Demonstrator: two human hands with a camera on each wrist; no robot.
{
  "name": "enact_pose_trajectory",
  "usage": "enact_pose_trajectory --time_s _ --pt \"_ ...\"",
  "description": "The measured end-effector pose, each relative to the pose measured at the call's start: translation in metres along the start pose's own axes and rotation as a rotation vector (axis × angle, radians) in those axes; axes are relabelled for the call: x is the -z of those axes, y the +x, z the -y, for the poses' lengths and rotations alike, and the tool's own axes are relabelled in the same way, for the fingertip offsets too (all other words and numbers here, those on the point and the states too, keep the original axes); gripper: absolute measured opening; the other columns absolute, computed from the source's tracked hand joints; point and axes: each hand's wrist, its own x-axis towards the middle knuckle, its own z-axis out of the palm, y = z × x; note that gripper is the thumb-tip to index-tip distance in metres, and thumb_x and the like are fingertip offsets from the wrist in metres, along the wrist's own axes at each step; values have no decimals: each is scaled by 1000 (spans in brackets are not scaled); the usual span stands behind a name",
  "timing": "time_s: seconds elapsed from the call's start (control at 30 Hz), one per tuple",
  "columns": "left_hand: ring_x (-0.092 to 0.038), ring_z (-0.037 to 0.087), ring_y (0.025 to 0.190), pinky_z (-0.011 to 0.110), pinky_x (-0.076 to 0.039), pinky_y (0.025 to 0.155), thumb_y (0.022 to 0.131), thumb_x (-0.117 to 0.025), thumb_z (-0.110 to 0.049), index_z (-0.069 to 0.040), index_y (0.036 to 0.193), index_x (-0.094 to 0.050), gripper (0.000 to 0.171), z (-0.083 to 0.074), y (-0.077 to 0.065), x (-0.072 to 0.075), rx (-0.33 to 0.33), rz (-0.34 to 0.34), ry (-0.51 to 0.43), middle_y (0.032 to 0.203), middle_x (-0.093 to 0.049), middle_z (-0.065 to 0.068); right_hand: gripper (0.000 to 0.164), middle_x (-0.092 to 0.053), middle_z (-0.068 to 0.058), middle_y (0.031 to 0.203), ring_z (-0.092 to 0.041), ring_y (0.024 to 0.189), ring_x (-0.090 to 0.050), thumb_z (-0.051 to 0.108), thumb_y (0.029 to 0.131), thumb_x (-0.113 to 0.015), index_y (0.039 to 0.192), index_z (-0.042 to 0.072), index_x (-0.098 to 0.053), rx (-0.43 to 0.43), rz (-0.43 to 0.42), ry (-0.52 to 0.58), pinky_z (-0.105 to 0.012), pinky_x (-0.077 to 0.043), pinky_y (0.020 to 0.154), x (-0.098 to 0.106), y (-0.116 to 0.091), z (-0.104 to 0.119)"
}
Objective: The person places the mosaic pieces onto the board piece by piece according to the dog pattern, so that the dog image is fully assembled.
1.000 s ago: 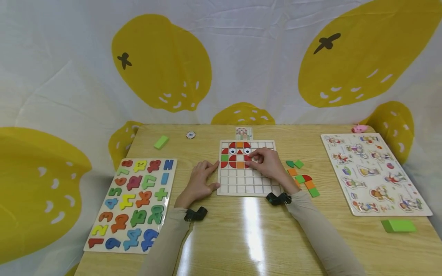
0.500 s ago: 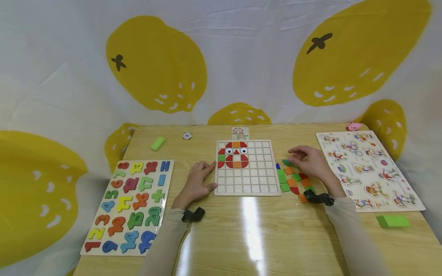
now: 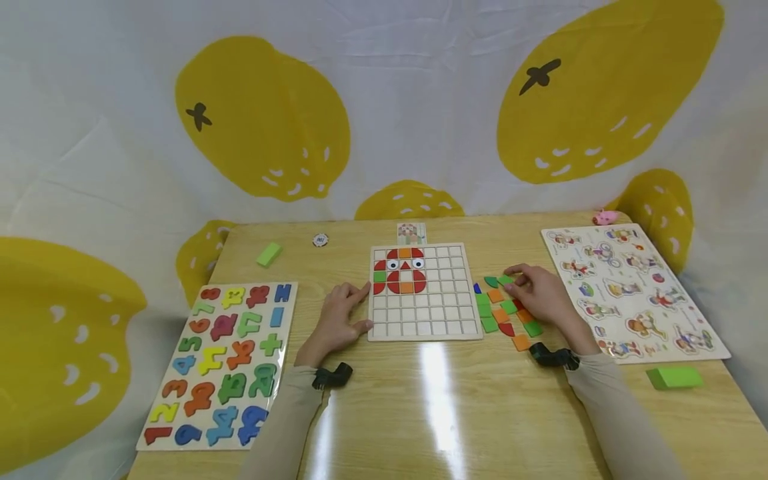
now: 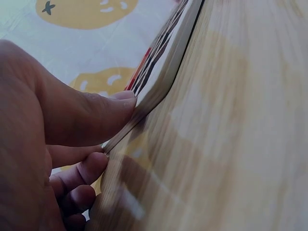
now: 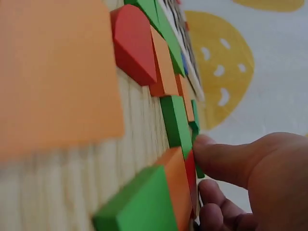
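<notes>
A wooden grid board lies mid-table, red, orange and green tiles with two eye tiles forming a face at its upper left. My left hand rests against the board's left edge, fingers extended; in the left wrist view the thumb touches the rim. To the right of the board, my right hand pinches a green square tile between thumb and fingers, among the loose tiles. A dark green quarter-round tile lies beside it. In the right wrist view a red quarter-round tile and an orange tile are close.
A number puzzle board lies at left, a picture puzzle board at right. A small pattern card sits behind the grid. Green blocks, a round chip and a pink pig are near the edges.
My right hand has left the face tiles on the grid board, moved right to the loose tiles, and taken hold of a green square tile. The left hand stays at the board's edge.
</notes>
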Motion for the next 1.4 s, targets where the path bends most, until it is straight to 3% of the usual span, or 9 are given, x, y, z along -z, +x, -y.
enact_pose_trajectory --time_s 0.1,0.23,0.4,0.57,0.63,0.8,0.97,1.2,1.4 --pt "-41 20 96 40 -33 90 77 -75 -30 -16 150 -43 81 -1 0 -1 -9 4 3 109 -50 4 35 -68 -11 99 -27 85 -63 34 91 -70 116 10 -65 -31 15 -25 -43 -45 75 0 -1 2" --pt "-41 21 96 41 -33 89 76 -75 -29 -15 149 -45 80 -2 -1 0 -11 -10 3 109 -50 5 34 -66 -11 94 -21 79 -62 31 88 -74 108 7 -62 -36 1 56 -35 -47 71 2 -4 2" --pt "-40 20 96 40 -32 88 77 -75 -28 -16 150 -45 80 -1 -1 1 -1 -8 1 109 -50 4 31 -69 -6 84 -16 69 -64 22 90 -73 114 8 -60 28 -61 196 -25 -49 64 0 -4 7" --pt "-40 20 96 40 -31 88 77 -75 -28 -16 150 -44 80 1 -2 3 7 1 -5 109 -50 4 30 -71 -8 86 -23 73 -68 23 86 -77 111 12 -66 60 -46 431 -25 -52 63 -17 5 45" --pt "-40 20 96 39 -31 88 77 -75 -28 -16 150 -44 80 1 -3 3 11 2 1 109 -50 4 31 -71 -7 87 -23 74 -67 26 82 -81 107 13 -69 76 -35 464 -25 -52 64 -30 12 67" --pt "-40 20 97 39 -30 89 79 -74 -30 -15 151 -43 80 0 -2 4 0 4 7 110 -49 3 33 -66 2 84 -13 71 -60 32 74 -86 99 15 -72 198 22 375 -24 -49 63 -68 27 114" --pt "-40 20 98 40 -30 90 79 -74 -30 -14 150 -43 79 -2 0 2 -12 4 0 111 -49 3 35 -64 1 81 -11 67 -53 31 69 -90 95 14 -75 261 52 287 -26 -44 62 -93 34 136" --pt "-40 19 99 40 -32 91 78 -75 -28 -15 151 -43 81 -4 0 3 11 20 -5 112 -49 3 31 -64 2 81 -12 68 -53 33 71 -89 93 15 -75 232 103 248 -27 -44 62 -98 35 142" --pt "-40 20 98 40 -31 90 79 -74 -29 -15 151 -43 80 -4 0 5 13 23 -7 111 -49 3 20 -62 3 79 -12 66 -52 28 78 -85 91 15 -76 235 73 234 -27 -43 61 -97 36 144"
